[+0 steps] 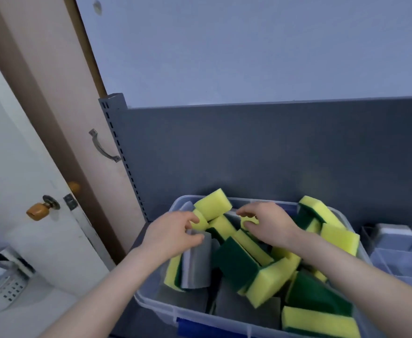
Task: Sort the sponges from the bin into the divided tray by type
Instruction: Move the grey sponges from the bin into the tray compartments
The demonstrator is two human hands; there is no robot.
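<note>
A clear plastic bin (156,304) holds several yellow-and-green sponges (268,284) and grey sponges (197,267). My left hand (173,236) is over the bin's left side, thumb and fingers pinching the top of an upright grey sponge. My right hand (268,224) reaches into the bin's far middle, fingers curled around a yellow sponge (248,220) that is mostly hidden. Another yellow sponge (212,203) leans on the far rim. The divided tray (399,257), grey with several compartments, sits to the right of the bin, cut off by the frame edge.
A dark grey back panel (273,152) stands right behind the bin. A slotted metal upright (119,152) rises at the left. A door with a brown knob (38,209) and a metal handle (102,148) lies further left. A keypad device (7,289) sits at the lower left.
</note>
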